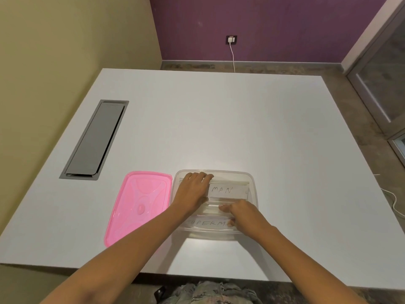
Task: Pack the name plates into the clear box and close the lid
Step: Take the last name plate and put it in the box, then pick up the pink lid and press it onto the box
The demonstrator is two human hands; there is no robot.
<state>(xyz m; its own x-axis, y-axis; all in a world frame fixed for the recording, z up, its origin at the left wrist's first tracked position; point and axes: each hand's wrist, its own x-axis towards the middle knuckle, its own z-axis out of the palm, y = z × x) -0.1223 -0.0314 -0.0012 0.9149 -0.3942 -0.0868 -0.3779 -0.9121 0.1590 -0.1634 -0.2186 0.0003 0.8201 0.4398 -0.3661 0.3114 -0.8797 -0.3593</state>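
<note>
At the bottom edge of the frame we note patterned clothing [215,291], then two bare forearms reaching up toward the centre. The left hand [192,191] lies flat, fingers loosely spread, over the left end of the far name plate [228,190], which reads "MAN"; we judge it is pressing the plate level. The right hand [237,212] pinches a near plate [208,223] marked "SUPERM", thumb and fingers narrow on its right end, apparently seating it. Both plates sit inside the clear box [254,187], lower centre. The pink lid [140,205] rests just left of the box on the white table [219,117], within reach for closing.
</note>
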